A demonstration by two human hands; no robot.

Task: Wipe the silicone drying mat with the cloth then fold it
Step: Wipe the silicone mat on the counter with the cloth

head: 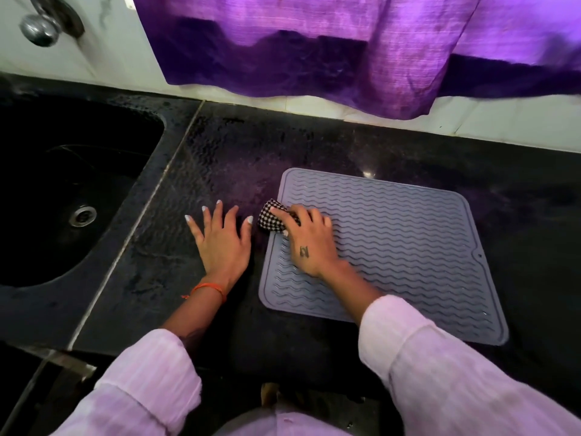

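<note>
Black counter (314,146): mat (408,240) flat; right hand (309,243) grips cloth (273,218); left hand (221,240) splayed.

**Where everything sits on your surface**

The grey ribbed silicone drying mat (393,247) lies flat on the black stone surface (220,158), right of centre in front of you. Your right hand (309,243) rests on the mat's left part, with the black-and-white checked cloth (274,217) under its fingers (279,210) at the mat's left edge. Your left hand (221,243) lies flat on the surface just left of the mat, near the cloth. The dark sunken sink (63,184) is set into the surface well to your left. Behind the mat, a purple curtain (314,51) hangs against the wall. A round metal tap knob (41,28) sits on the wall behind the sink.
</note>
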